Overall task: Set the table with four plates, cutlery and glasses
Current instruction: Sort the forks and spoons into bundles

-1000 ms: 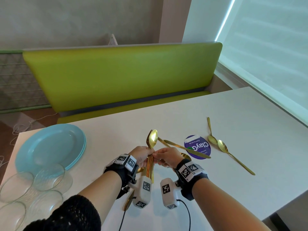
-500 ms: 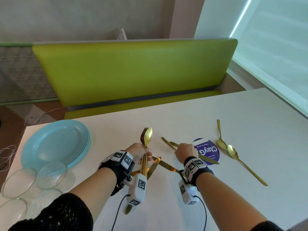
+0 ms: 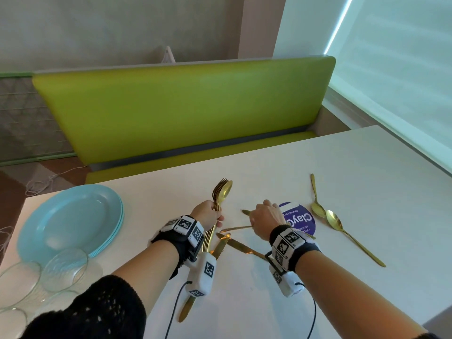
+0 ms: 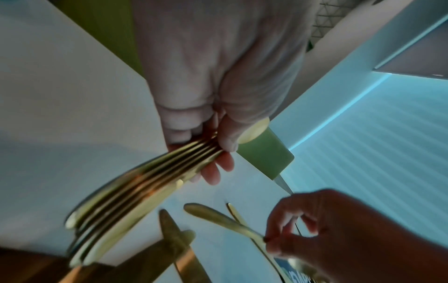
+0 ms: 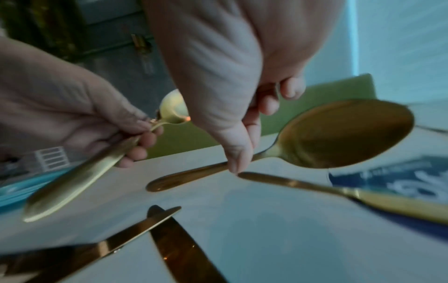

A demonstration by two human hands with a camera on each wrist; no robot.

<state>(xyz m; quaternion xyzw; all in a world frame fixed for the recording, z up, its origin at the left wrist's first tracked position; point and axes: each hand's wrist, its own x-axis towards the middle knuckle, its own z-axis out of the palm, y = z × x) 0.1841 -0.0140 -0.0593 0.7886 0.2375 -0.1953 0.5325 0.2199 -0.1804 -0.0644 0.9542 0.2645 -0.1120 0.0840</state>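
Observation:
My left hand [image 3: 208, 215] grips a bundle of gold forks and a spoon [image 3: 221, 192] by the handles, heads pointing up and away; the left wrist view shows the same bundle [image 4: 145, 187] held between thumb and fingers. To its right, my right hand [image 3: 263, 218] pinches the handle of a gold spoon [image 3: 236, 228] just above the white table [image 3: 342, 167]. In the right wrist view the spoon [image 5: 346, 134] shows its bowl at the right. A stack of light blue plates [image 3: 68, 218] and several clear glasses [image 3: 66, 267] sit at the left.
Two gold knives [image 3: 242, 247] lie crossed between my wrists, and another knife [image 3: 245, 212] pokes out from under my right hand. Two gold spoons [image 3: 335, 222] lie right of a round purple sticker [image 3: 300, 220]. A green bench [image 3: 183, 106] runs along the far edge.
My right hand let go of the bundle, went right and down to the table, and took hold of a spoon's handle. My left hand kept the bundle.

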